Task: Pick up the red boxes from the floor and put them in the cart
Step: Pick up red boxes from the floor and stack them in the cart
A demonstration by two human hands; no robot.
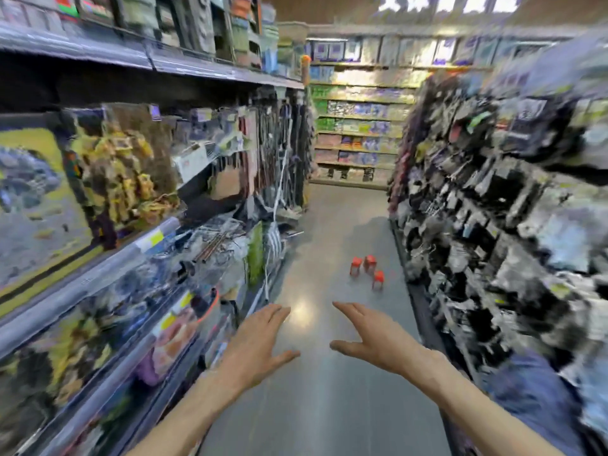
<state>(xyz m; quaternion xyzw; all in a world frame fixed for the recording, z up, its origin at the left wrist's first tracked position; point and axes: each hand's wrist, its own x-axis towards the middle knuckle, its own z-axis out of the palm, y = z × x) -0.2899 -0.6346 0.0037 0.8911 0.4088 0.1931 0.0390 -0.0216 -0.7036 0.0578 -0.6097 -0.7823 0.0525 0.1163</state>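
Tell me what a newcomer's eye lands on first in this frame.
Three red boxes stand out first, clustered on the grey aisle floor ahead, near the foot of the right-hand shelving. Next come the two bare hands stretched forward low in the frame, the left hand and right hand, both open and empty, well short of the boxes. No cart is in view.
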